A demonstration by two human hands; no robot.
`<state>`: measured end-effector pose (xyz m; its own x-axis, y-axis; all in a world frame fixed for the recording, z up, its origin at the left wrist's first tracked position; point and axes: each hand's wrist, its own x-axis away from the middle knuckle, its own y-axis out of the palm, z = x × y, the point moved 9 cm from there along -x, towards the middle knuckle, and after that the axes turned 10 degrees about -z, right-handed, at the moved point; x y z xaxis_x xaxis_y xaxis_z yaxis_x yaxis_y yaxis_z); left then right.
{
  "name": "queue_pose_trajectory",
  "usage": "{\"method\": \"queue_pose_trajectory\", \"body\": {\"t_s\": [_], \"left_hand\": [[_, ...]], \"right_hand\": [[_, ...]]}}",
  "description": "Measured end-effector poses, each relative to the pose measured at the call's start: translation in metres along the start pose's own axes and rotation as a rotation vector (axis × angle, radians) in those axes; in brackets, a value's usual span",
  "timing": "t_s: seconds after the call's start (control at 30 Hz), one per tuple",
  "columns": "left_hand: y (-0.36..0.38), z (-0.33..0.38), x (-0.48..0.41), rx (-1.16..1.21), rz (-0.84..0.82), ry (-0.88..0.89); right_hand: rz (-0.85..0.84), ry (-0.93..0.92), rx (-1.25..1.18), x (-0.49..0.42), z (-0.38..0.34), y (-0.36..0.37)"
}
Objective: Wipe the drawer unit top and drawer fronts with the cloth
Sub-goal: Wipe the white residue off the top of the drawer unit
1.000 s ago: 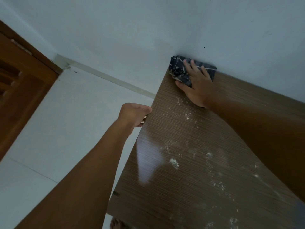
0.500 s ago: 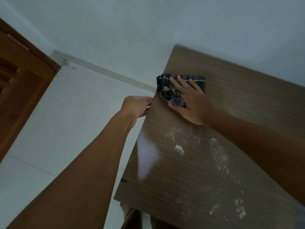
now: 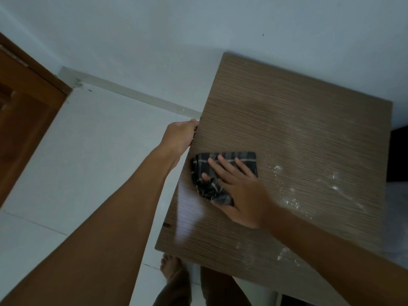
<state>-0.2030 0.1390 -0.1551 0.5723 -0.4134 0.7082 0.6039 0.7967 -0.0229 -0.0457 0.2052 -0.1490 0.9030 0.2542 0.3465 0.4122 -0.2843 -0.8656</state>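
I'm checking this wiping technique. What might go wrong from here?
1. The white dust lies right of the cloth, so strokes along the left side may miss it.
2. Dust pushed off the top would likely land on the floor, near the bare foot.

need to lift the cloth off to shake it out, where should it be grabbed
Pinch the cloth's bunched left end, coming from the unit's left edge. It is crumpled there and stands proud, while the right part lies folded flat under the right hand.
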Motion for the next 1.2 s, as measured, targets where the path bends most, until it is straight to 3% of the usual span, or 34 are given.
{"method": "queue_pose_trajectory", "body": {"t_s": [0.1,0.27,0.37,0.47,0.57,0.67,0.87,1.03,1.2], "left_hand": [[-0.001,0.001,0.000,-0.046,0.051,0.004],[0.003,0.017,0.002,-0.214,0.120,0.157],[0.010,0.041,0.012,-0.471,0.240,0.393],[0.041,0.057,0.010,-0.711,0.201,0.524],[0.080,0.060,-0.002,-0.898,0.045,0.465],[0.097,0.059,-0.019,-1.057,-0.058,0.281],[0.104,0.057,-0.032,-1.209,-0.071,0.133],[0.107,0.058,-0.033,-1.198,-0.064,0.108],[0.108,0.059,-0.036,-1.193,-0.070,0.089]], "right_hand": [[0.047,0.030,-0.174,0.013,-0.016,-0.006],[0.040,0.283,-1.062,0.035,0.009,-0.048],[0.227,0.301,-1.249,0.059,0.036,-0.102],[0.300,0.357,-1.382,0.080,0.069,-0.130],[0.345,0.459,-1.283,0.094,0.108,-0.153],[0.409,0.512,-1.074,0.099,0.148,-0.183],[0.326,0.460,-0.395,0.067,0.200,-0.240],[0.301,0.505,0.013,0.024,0.232,-0.229],[0.125,0.470,-0.111,-0.011,0.243,-0.152]]}}
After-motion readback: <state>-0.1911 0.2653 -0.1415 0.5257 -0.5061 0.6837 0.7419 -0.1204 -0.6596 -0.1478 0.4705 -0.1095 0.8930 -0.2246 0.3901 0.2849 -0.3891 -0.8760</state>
